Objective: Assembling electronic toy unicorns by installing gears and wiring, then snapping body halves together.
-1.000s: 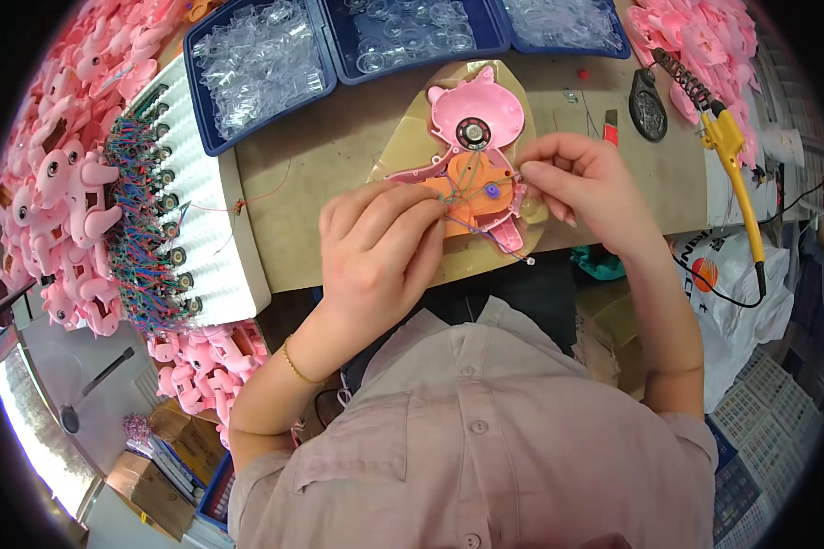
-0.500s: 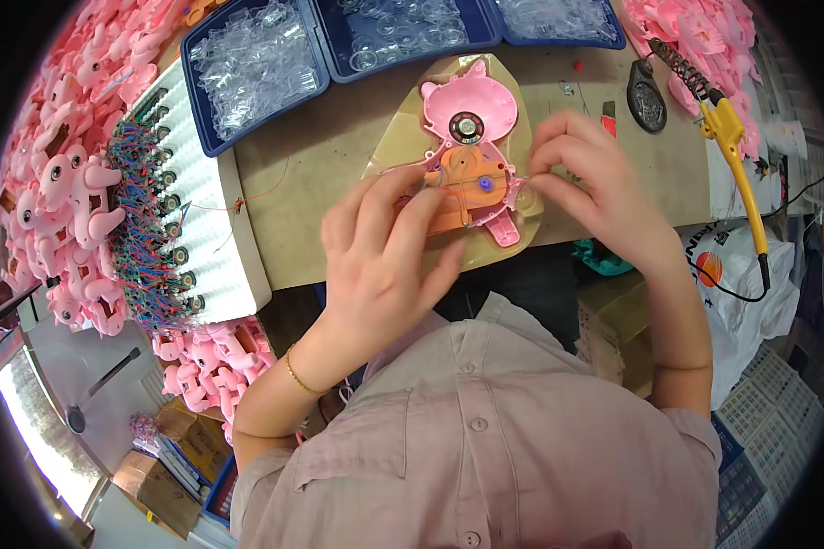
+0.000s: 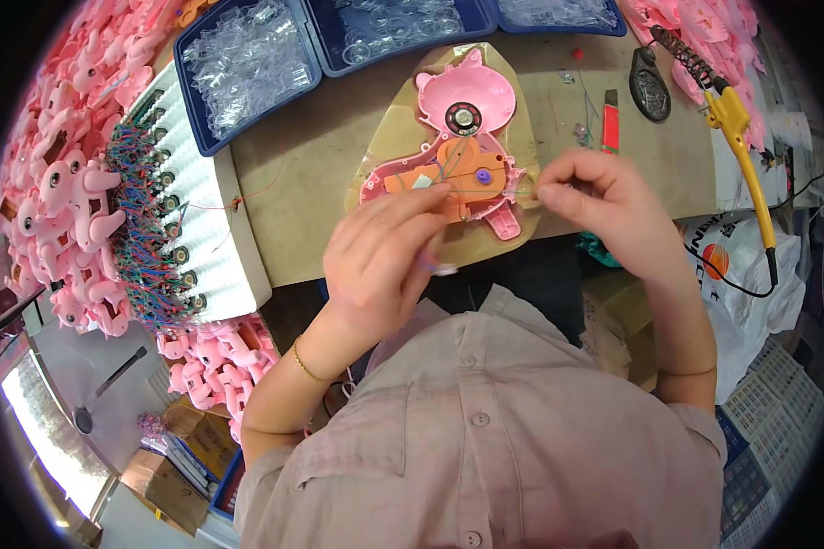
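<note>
A pink plastic toy half-shell, shaped like an animal, lies open on a tan, curved-edged base. A round black speaker sits in its head. The body holds an orange housing with a purple knob and thin wires across it. My left hand is closed at the housing's lower left, fingertips touching its edge; a small blurred white piece shows below the fingers. To the shell's right, my right hand pinches what looks like a thin wire leading from the housing.
Blue trays of clear plastic parts line the table's back. Left is a white ridged rack of wired speakers, beside heaped pink toy shells. Right are a red-handled blade, a black oval object and a yellow soldering iron.
My left hand has drawn down and its fingers have closed, uncovering more of the orange housing. My right hand has shifted slightly right and down, exposing the red-handled blade.
</note>
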### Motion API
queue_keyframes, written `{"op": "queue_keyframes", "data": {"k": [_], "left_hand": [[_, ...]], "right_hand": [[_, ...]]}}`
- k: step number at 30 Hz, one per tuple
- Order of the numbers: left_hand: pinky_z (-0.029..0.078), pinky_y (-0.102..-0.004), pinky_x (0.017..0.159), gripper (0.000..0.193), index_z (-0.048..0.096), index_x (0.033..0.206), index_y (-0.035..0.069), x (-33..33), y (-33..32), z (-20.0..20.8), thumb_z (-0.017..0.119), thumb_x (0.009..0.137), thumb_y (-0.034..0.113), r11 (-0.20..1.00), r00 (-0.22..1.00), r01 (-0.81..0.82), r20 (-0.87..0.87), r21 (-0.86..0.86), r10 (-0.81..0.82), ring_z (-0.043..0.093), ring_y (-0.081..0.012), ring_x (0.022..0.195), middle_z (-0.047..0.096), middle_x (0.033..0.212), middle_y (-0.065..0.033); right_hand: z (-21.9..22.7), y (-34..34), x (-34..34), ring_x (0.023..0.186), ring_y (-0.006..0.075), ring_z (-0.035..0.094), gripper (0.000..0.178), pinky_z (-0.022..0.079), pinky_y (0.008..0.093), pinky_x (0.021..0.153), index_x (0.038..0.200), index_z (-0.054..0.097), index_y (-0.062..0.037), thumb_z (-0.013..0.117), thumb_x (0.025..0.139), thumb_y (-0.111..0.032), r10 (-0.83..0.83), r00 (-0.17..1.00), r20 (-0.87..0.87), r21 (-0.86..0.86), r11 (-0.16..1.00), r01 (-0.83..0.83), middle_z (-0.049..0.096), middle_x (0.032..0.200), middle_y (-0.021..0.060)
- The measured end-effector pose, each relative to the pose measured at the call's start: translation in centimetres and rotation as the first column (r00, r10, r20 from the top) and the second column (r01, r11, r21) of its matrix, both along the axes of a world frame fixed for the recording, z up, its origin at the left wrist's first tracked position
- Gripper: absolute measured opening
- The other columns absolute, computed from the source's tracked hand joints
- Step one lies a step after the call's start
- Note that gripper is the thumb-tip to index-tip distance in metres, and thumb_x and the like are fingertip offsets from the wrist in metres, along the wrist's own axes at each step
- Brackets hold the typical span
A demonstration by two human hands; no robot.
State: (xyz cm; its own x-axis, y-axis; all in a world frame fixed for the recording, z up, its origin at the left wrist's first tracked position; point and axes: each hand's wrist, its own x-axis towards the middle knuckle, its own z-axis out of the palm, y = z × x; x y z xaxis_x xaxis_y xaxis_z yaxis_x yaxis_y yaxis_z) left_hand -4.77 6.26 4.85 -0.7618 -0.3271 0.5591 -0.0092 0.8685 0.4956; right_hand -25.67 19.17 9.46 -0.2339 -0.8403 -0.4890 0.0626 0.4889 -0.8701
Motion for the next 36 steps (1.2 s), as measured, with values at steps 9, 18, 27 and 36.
{"op": "queue_keyframes", "data": {"k": [9, 18, 27, 36], "left_hand": [[0.044, -0.0303, 0.074, 0.026, 0.068, 0.095, 0.008, -0.6, 0.5, -0.4, 0.073, 0.069, 0.006, 0.989, 0.99, -0.099, 0.094, -0.11, 0.109, 0.06, -0.019, 0.086, 0.064, 0.099, -0.0021], [0.041, -0.0284, 0.076, 0.028, 0.068, 0.094, 0.01, -1.1, 0.2, 0.8, 0.065, 0.066, 0.013, 0.944, 0.995, 0.019, 0.101, -0.33, 0.015, 0.056, -0.0148, 0.091, 0.061, 0.101, 0.0013], [0.041, -0.028, 0.077, 0.03, 0.066, 0.093, 0.007, -0.8, 1.6, 1.1, 0.061, 0.064, 0.012, 0.873, 0.974, -0.025, 0.183, -0.487, 0.13, 0.052, -0.0143, 0.097, 0.057, 0.107, -0.0011], [0.041, -0.0291, 0.076, 0.027, 0.063, 0.088, 0.003, -0.8, 1.6, 1.9, 0.059, 0.064, 0.015, 0.846, 0.946, 0.112, 0.318, -0.521, 0.07, 0.048, -0.0179, 0.095, 0.052, 0.099, -0.0051]], "right_hand": [[-3.0, 2.1, 2.3, 0.066, 0.027, 0.053, 0.017, 0.04, 0.0349, 0.06, 0.087, 0.059, -0.0044, 0.07, 0.074, -0.005, -0.143, 0.321, -0.936, -0.256, 0.903, -0.346, 0.055, 0.077, 0.0097], [-2.4, 3.3, 3.4, 0.069, 0.0215, 0.056, 0.016, 0.042, 0.0298, 0.06, 0.084, 0.061, -0.004, 0.072, 0.074, -0.007, -0.211, 0.933, -0.291, -0.021, 0.977, 0.214, 0.055, 0.071, 0.009], [-2.5, -1.3, 0.9, 0.077, 0.0213, 0.06, 0.014, 0.047, 0.0295, 0.066, 0.093, 0.064, -0.0014, 0.065, 0.079, -0.003, -0.039, 0.513, -0.857, -0.28, 0.872, -0.401, 0.064, 0.088, 0.0082], [-1.9, -1.6, 1.6, 0.082, 0.0232, 0.06, 0.013, 0.046, 0.0299, 0.071, 0.088, 0.066, -0.0017, 0.069, 0.076, -0.003, -0.03, 0.676, -0.736, -0.239, 0.946, -0.217, 0.063, 0.088, 0.0071]]}}
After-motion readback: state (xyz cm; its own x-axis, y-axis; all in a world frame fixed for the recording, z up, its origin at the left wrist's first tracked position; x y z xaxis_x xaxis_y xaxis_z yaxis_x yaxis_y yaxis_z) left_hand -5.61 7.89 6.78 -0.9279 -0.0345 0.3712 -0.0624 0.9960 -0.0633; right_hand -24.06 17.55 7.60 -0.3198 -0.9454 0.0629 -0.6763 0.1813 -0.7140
